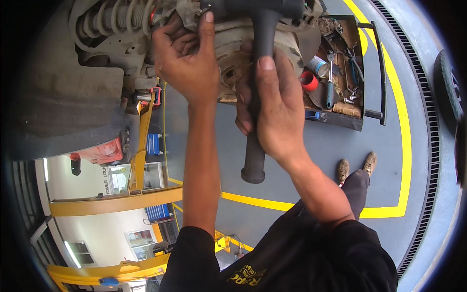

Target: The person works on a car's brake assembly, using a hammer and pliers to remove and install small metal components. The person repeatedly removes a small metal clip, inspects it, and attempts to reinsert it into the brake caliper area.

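My right hand [277, 102] is wrapped round the handle of a black mallet [254, 155], thumb lying along the shaft. The mallet's head is at the top edge, partly cut off, in front of the car's wheel hub area. To its left, my left hand [189, 63] is raised with curled fingers and its thumb pointing up. Its thumb tip meets a small metal piece [205, 8] that I cannot make out. Behind the hands are a round brake disc or hub [228, 41] and a coil spring [116, 17] at upper left.
An open tool drawer [357, 109] stands at upper right, holding a ratchet [330, 80], pliers [356, 68], a red cup [309, 81] and a can [318, 66]. A tyre [447, 87] lies at far right. Yellow lift arms [116, 202] and a drain grate [428, 146] are visible.
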### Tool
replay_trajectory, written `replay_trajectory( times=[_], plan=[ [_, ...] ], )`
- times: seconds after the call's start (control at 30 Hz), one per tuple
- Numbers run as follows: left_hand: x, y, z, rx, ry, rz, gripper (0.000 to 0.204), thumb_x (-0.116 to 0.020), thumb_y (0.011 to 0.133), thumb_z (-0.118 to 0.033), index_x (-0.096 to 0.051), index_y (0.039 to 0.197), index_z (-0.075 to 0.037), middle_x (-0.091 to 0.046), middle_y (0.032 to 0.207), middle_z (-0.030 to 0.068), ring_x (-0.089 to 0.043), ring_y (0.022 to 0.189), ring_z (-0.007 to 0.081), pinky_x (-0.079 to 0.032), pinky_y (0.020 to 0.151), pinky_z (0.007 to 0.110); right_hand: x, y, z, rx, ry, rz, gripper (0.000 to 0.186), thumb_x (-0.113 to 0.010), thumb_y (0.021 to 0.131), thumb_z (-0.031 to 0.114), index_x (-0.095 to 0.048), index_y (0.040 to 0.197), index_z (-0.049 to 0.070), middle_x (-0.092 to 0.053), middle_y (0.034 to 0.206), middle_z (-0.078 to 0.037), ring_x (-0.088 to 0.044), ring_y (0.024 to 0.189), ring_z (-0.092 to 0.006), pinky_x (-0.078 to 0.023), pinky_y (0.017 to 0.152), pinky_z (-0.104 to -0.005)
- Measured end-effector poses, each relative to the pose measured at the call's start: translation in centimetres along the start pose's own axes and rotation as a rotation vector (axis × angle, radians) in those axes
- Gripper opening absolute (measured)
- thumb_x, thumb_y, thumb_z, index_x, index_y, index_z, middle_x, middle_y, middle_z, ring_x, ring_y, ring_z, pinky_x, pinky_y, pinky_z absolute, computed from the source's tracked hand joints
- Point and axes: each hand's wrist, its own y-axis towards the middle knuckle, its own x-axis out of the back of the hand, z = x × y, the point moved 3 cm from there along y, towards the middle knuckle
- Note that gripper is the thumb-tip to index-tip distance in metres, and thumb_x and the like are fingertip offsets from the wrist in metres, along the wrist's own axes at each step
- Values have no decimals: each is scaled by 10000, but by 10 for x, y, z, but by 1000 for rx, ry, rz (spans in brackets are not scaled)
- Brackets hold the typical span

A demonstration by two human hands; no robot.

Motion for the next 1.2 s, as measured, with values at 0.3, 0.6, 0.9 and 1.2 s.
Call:
replay_trajectory(
  times=[0.3,0.6,0.9,1.2],
  plan=[
    [-8,-2,-10,145,23,-110,442,-880,833,-98,-563,1087,76,-670,852,111,-647,681,89,-514,582,200,-1,3,17,-88,-59,14,400,-410,1131,397,-499,1319,55,-490,738,-15,-403,424,-73,-344,378,-233],
    [-8,0,-9,96,-5,-97,418,-855,801,-33,-500,1003,59,-668,957,174,-715,722,177,-587,593,252,-16,4,19,-148,-63,10,359,-398,1138,362,-522,1326,83,-484,731,-13,-400,425,-73,-342,378,-235],
    [-4,-7,0,-122,-25,-98,261,-820,853,-31,-646,1037,31,-603,1004,105,-715,727,153,-600,602,246,-12,6,26,-128,-191,18,373,-390,1141,345,-530,1318,49,-490,716,-10,-395,415,-62,-337,374,-232],
    [-7,-5,-17,-152,111,-171,181,-793,879,-40,-673,984,46,-555,1164,126,-703,783,148,-641,635,225,-11,7,22,-89,-227,24,397,-388,1138,367,-512,1330,43,-487,723,-12,-398,428,-60,-338,379,-227]
  ],
)
